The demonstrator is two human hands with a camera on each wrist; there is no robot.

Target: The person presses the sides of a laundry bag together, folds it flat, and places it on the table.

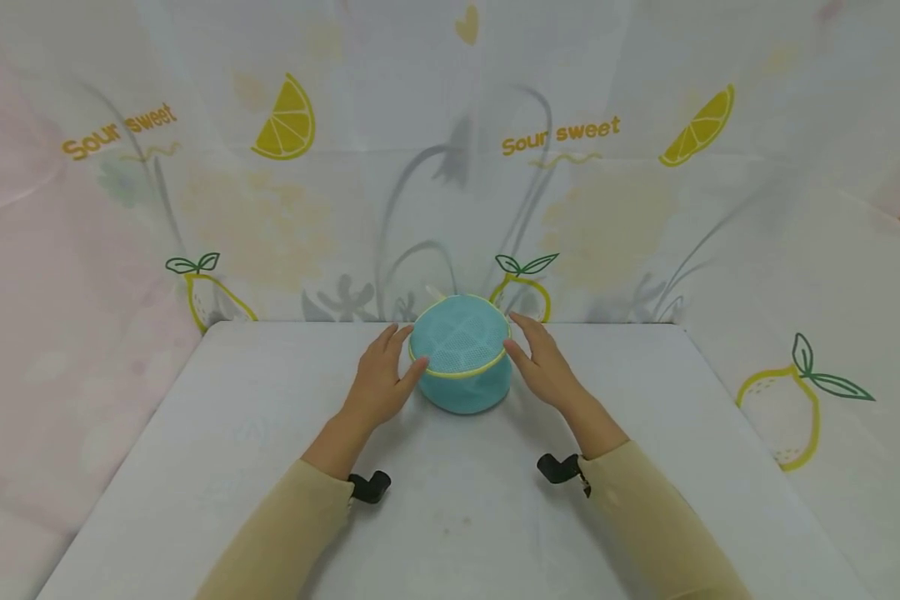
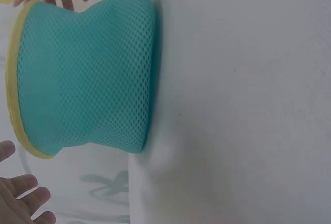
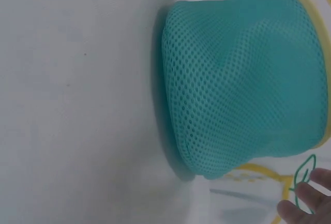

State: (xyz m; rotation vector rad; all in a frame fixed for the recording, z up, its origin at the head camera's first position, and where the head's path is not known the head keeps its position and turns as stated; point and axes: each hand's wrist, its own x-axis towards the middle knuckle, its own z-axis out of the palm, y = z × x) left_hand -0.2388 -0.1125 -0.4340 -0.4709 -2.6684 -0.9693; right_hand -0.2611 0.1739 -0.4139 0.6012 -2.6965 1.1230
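Note:
A turquoise mesh basket (image 1: 465, 392) with a yellow rim stands upright on the white table, between both hands. Its round top is mesh-patterned; I cannot tell whether that is a lid or the inside. On its left side is my left hand (image 1: 381, 375), fingers spread and thumb close to the rim. My right hand (image 1: 546, 367) mirrors it on the right, fingers apart and thumb by the rim. In the left wrist view, the left fingers (image 2: 35, 199) stand a little off the basket's side (image 2: 88, 74). The right wrist view shows a similar gap beside the right fingers (image 3: 310, 197).
The white table (image 1: 450, 525) reaches a printed cloth backdrop (image 1: 390, 100) with lemons and lettering, which also covers both sides. A pale tab (image 1: 433, 292) shows behind the basket's rim. Dark wrist cameras (image 1: 370, 487) sit at the beige sleeves' cuffs.

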